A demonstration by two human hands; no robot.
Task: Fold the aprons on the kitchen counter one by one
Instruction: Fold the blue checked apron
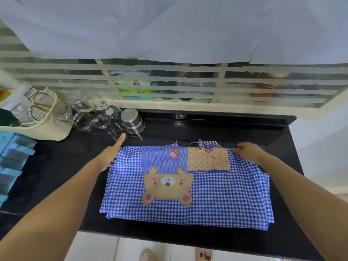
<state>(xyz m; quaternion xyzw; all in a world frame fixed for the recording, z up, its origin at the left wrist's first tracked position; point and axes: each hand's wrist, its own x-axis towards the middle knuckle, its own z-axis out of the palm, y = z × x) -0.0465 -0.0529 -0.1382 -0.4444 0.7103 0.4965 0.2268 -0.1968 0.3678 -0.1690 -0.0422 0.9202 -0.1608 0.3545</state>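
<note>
steel cup (132,120) upturned | clear glasses (90,113) beside it | cream basket (56,129) further left | blue rack (14,162)

Black glossy desk (216,129), running back to the window ledge. Flat on it, between left hand (111,157) and right hand (246,151): folded blue gingham apron (188,200) with a bear patch, its far corners at the two hands. Just beyond the left hand's outstretched finger, upturned steel cup (132,120). Left of that, cluster of clear glasses (90,113), some upside down. Farther left of the left hand, cream basket (56,129); nearer on that same side, light-blue organiser (15,161).
</note>
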